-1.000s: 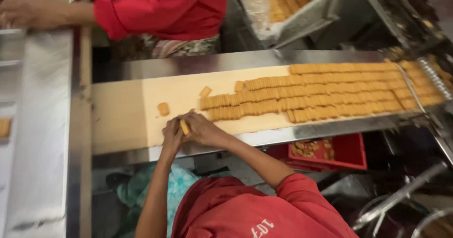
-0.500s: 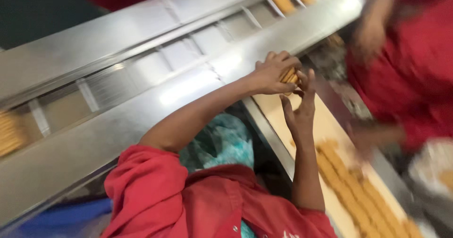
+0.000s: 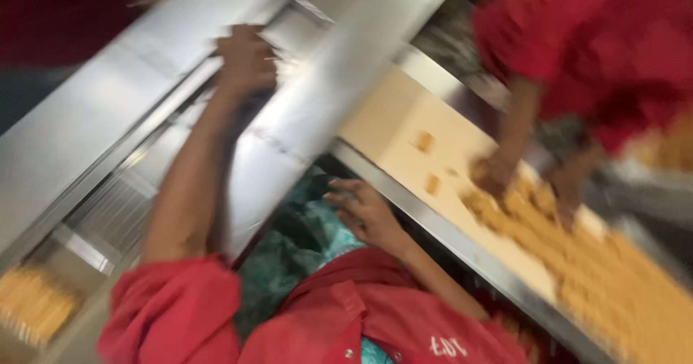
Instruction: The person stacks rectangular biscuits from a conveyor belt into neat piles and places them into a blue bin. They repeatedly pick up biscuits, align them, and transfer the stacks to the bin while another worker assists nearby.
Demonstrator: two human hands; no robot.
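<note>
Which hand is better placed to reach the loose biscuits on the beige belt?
Probably right. The right hand is open and empty beside the belt edge, near the loose biscuits; the left hand is up at the steel channel, farther away.

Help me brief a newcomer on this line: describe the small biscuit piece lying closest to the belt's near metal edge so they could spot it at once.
Find the pale cream conveyor belt running between steel rails. Ahead of the dense mass of golden biscuits, a couple of small pieces lie alone on bare belt. The lone biscuit piece is the lower one, nearest the steel edge rail, apart from the higher stray piece.
</note>
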